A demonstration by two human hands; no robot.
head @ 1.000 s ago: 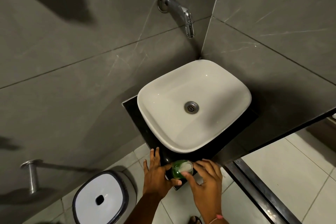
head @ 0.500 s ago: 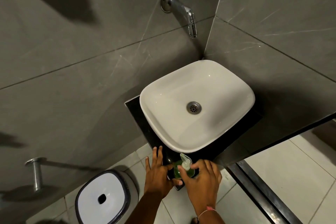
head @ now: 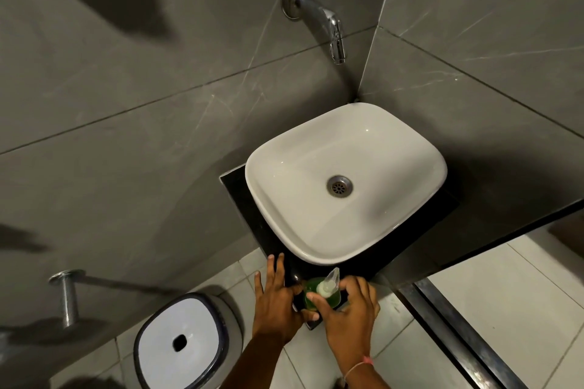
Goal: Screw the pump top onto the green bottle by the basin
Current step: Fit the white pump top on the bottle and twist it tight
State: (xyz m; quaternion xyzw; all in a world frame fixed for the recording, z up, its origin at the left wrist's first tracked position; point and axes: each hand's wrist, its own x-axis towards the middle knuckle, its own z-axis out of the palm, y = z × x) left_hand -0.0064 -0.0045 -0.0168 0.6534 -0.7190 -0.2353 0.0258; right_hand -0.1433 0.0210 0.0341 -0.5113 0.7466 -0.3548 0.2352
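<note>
The green bottle (head: pixel 311 286) stands on the near corner of the black counter (head: pixel 240 193), just in front of the white basin (head: pixel 344 240). A clear pump top (head: pixel 328 284) sits on its neck, spout pointing toward the basin. My right hand (head: pixel 349 316) pinches the pump top's collar with thumb and fingers. My left hand (head: pixel 275 303) holds the bottle's left side with the thumb, while its fingers lie spread along the counter edge. Most of the bottle's body is hidden by both hands.
A chrome tap (head: pixel 328 22) juts from the grey tiled wall above the basin. A white-lidded bin (head: pixel 180 341) stands on the floor at lower left, near a chrome wall fitting (head: pixel 68 294). A dark threshold strip (head: pixel 458 335) crosses the pale floor tiles at right.
One second ago the bottle's neck was open with my fingers over it. Now the pump top is on the neck, and my right hand has turned around its collar.
</note>
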